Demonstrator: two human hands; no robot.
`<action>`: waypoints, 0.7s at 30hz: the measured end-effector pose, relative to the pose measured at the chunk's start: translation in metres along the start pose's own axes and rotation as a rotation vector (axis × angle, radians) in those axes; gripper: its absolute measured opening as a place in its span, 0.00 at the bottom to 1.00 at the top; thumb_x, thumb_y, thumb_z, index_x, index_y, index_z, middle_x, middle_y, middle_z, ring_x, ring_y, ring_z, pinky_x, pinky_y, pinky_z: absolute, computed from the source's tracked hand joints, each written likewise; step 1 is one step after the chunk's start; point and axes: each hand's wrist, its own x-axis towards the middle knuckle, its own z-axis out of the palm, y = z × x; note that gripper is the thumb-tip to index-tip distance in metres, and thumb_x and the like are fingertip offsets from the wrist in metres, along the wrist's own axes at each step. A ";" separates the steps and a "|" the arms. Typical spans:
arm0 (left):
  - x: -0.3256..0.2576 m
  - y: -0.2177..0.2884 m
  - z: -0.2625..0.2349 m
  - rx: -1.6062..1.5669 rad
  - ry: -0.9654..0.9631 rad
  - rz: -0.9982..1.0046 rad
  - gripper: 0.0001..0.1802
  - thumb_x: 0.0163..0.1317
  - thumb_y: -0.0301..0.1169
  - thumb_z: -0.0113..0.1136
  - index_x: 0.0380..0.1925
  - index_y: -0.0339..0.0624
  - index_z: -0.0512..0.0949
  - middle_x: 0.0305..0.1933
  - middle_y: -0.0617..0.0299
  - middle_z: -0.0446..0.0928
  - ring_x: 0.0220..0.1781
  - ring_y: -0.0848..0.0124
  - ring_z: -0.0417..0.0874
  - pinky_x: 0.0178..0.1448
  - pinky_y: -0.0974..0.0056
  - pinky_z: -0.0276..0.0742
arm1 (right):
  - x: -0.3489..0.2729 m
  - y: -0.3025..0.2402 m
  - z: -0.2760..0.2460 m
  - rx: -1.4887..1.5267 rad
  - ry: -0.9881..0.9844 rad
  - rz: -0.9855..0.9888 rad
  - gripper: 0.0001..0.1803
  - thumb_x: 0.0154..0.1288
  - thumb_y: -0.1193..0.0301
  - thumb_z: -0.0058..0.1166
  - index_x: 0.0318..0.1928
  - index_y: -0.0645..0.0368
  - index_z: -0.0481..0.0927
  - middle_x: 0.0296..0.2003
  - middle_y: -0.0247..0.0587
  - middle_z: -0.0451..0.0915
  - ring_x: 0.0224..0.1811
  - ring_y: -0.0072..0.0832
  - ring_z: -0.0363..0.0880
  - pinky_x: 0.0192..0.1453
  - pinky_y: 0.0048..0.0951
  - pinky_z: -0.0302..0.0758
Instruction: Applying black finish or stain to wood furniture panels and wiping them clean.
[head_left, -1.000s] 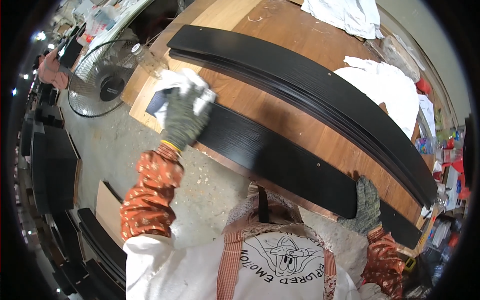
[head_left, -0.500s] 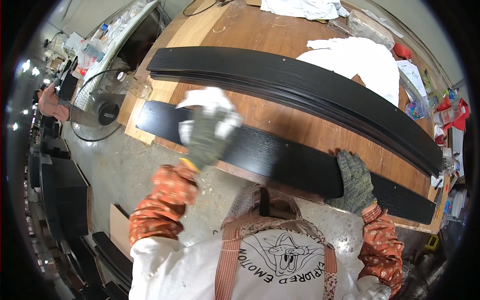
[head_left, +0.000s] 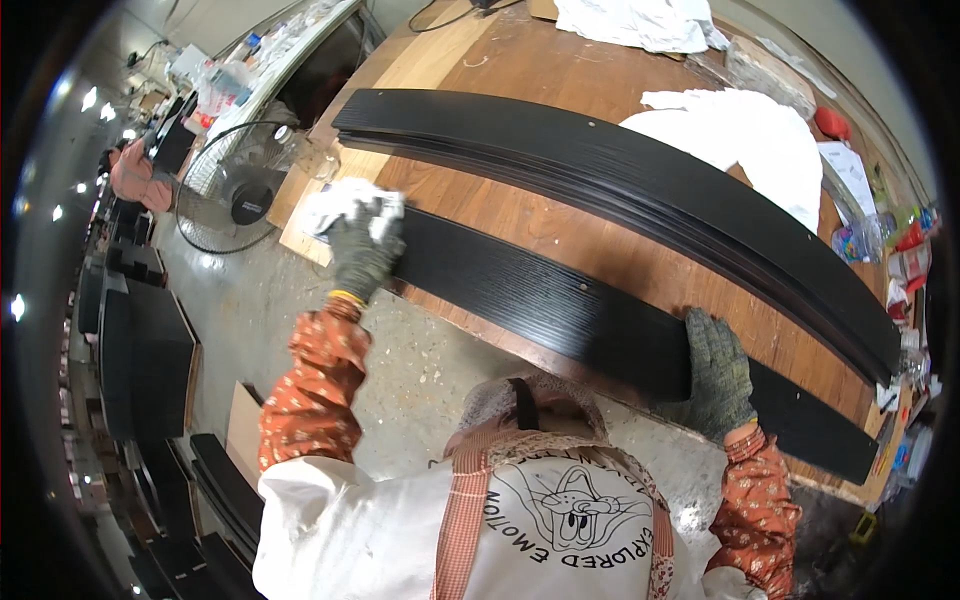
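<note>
**Wiping a black board at the workbench**

Pressing a white rag (head_left: 352, 203) onto the left end of a long black board (head_left: 560, 300), the gloved left hand (head_left: 362, 252) has its fingers curled over the cloth, bunching it against the board's top face. The board lies flat along the near edge of a wooden table (head_left: 520, 70), running from the rag on the left to the far right. The gloved right hand (head_left: 715, 372) rests on the board's near edge towards the right, fingers spread flat on top and partly wrapped over the rim, steadying it rather than gripping anything loose. Just behind the board, apart from it, sits a stack of black boards (head_left: 620, 180) in a long curve. White cloths (head_left: 750, 140) lie further back on the table. A floor fan (head_left: 235, 190) stands to the left of the table.
</note>
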 end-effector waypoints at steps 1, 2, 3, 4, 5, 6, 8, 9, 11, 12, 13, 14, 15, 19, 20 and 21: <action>-0.014 0.002 0.025 -0.414 -0.043 -0.061 0.25 0.64 0.43 0.55 0.57 0.40 0.70 0.51 0.48 0.72 0.58 0.54 0.72 0.64 0.48 0.67 | 0.003 -0.001 0.001 -0.002 -0.006 0.000 0.65 0.33 0.48 0.74 0.70 0.61 0.54 0.66 0.54 0.61 0.68 0.55 0.59 0.72 0.50 0.54; -0.026 0.007 0.058 -0.839 -0.085 -0.110 0.26 0.63 0.42 0.54 0.57 0.40 0.69 0.51 0.49 0.71 0.60 0.53 0.69 0.66 0.44 0.63 | 0.006 -0.005 0.002 -0.009 -0.017 0.010 0.66 0.33 0.47 0.74 0.71 0.61 0.53 0.66 0.54 0.61 0.68 0.56 0.59 0.72 0.50 0.54; -0.035 0.063 0.076 -0.326 0.045 0.195 0.28 0.61 0.43 0.55 0.60 0.46 0.67 0.57 0.47 0.69 0.63 0.52 0.67 0.69 0.45 0.60 | 0.006 -0.008 0.002 -0.010 -0.026 0.003 0.66 0.33 0.47 0.74 0.71 0.61 0.53 0.66 0.54 0.61 0.68 0.56 0.59 0.72 0.50 0.54; -0.056 0.116 0.060 0.349 0.078 0.464 0.26 0.59 0.43 0.55 0.59 0.53 0.70 0.61 0.45 0.67 0.65 0.53 0.65 0.69 0.46 0.61 | 0.004 -0.009 0.000 -0.013 -0.035 0.038 0.67 0.32 0.47 0.74 0.71 0.62 0.53 0.67 0.54 0.61 0.68 0.56 0.59 0.72 0.50 0.55; -0.080 0.102 0.124 -0.377 0.303 0.307 0.26 0.61 0.44 0.53 0.59 0.54 0.70 0.62 0.46 0.67 0.65 0.57 0.67 0.67 0.47 0.64 | 0.010 -0.016 -0.003 -0.023 -0.032 0.038 0.67 0.31 0.47 0.75 0.71 0.63 0.53 0.67 0.54 0.61 0.68 0.57 0.58 0.71 0.51 0.55; -0.066 0.155 0.016 0.077 0.241 0.670 0.23 0.66 0.42 0.48 0.59 0.46 0.71 0.59 0.52 0.71 0.65 0.60 0.69 0.67 0.49 0.66 | -0.002 -0.001 0.010 -0.032 -0.027 0.060 0.69 0.29 0.46 0.75 0.70 0.64 0.53 0.67 0.55 0.60 0.68 0.57 0.58 0.71 0.51 0.55; -0.052 0.109 -0.006 0.007 0.181 0.580 0.22 0.66 0.42 0.50 0.57 0.45 0.72 0.59 0.52 0.72 0.64 0.60 0.70 0.67 0.51 0.67 | 0.000 0.002 0.012 -0.046 -0.005 -0.012 0.69 0.29 0.45 0.74 0.70 0.64 0.53 0.67 0.55 0.60 0.68 0.57 0.58 0.71 0.51 0.56; -0.041 0.064 -0.009 -0.084 0.155 0.430 0.22 0.66 0.42 0.51 0.57 0.45 0.73 0.58 0.51 0.73 0.64 0.59 0.71 0.67 0.51 0.67 | -0.001 0.004 0.014 -0.058 0.011 -0.031 0.70 0.29 0.44 0.74 0.70 0.64 0.53 0.67 0.55 0.60 0.68 0.57 0.59 0.71 0.51 0.56; -0.032 -0.027 -0.027 -0.110 0.176 0.213 0.22 0.66 0.41 0.53 0.56 0.44 0.74 0.58 0.51 0.74 0.63 0.58 0.72 0.67 0.53 0.67 | -0.006 0.006 0.014 -0.086 0.015 -0.040 0.70 0.29 0.42 0.73 0.71 0.64 0.52 0.68 0.57 0.59 0.68 0.58 0.58 0.71 0.53 0.56; -0.031 -0.074 -0.036 0.030 0.251 0.192 0.21 0.66 0.41 0.54 0.55 0.43 0.75 0.57 0.51 0.75 0.63 0.58 0.73 0.67 0.54 0.67 | -0.006 0.003 0.009 -0.098 -0.003 -0.027 0.70 0.29 0.42 0.73 0.71 0.63 0.52 0.68 0.57 0.58 0.69 0.58 0.58 0.71 0.54 0.56; -0.030 -0.110 -0.042 0.154 0.315 0.190 0.21 0.66 0.41 0.55 0.55 0.42 0.75 0.57 0.50 0.75 0.62 0.58 0.74 0.67 0.55 0.68 | -0.005 0.002 0.009 -0.109 -0.016 -0.014 0.69 0.29 0.42 0.73 0.71 0.63 0.53 0.68 0.57 0.58 0.69 0.58 0.57 0.71 0.54 0.55; -0.028 -0.126 -0.037 0.150 0.323 0.182 0.21 0.66 0.41 0.55 0.55 0.42 0.75 0.57 0.50 0.75 0.62 0.58 0.74 0.67 0.55 0.68 | -0.007 0.006 0.012 -0.118 -0.019 -0.034 0.69 0.30 0.42 0.72 0.71 0.63 0.52 0.69 0.58 0.56 0.70 0.59 0.55 0.72 0.54 0.54; -0.026 -0.138 -0.031 -0.118 0.347 0.081 0.21 0.64 0.37 0.57 0.56 0.42 0.74 0.59 0.50 0.74 0.64 0.57 0.72 0.68 0.55 0.66 | -0.006 0.006 0.014 -0.122 -0.018 -0.035 0.69 0.30 0.42 0.72 0.71 0.63 0.52 0.69 0.58 0.56 0.70 0.59 0.55 0.72 0.54 0.54; -0.027 -0.150 -0.001 -0.211 0.398 -0.040 0.27 0.59 0.31 0.61 0.61 0.46 0.72 0.64 0.47 0.69 0.67 0.53 0.69 0.67 0.55 0.65 | -0.010 0.007 0.016 -0.352 -0.191 0.081 0.70 0.32 0.41 0.71 0.72 0.63 0.49 0.70 0.60 0.52 0.73 0.59 0.49 0.75 0.53 0.48; -0.026 -0.161 -0.009 -0.223 0.370 0.076 0.29 0.58 0.31 0.62 0.62 0.46 0.71 0.65 0.45 0.67 0.65 0.52 0.70 0.66 0.55 0.66 | -0.017 0.012 0.017 -0.412 -0.211 0.097 0.71 0.32 0.42 0.71 0.72 0.64 0.49 0.70 0.59 0.52 0.73 0.58 0.49 0.76 0.51 0.48; -0.020 -0.178 -0.015 -0.070 0.369 0.152 0.23 0.62 0.32 0.58 0.59 0.45 0.73 0.63 0.47 0.70 0.59 0.55 0.75 0.60 0.58 0.71 | -0.014 0.013 0.014 -0.479 -0.228 0.099 0.71 0.31 0.42 0.72 0.71 0.65 0.48 0.71 0.58 0.51 0.73 0.57 0.49 0.76 0.49 0.49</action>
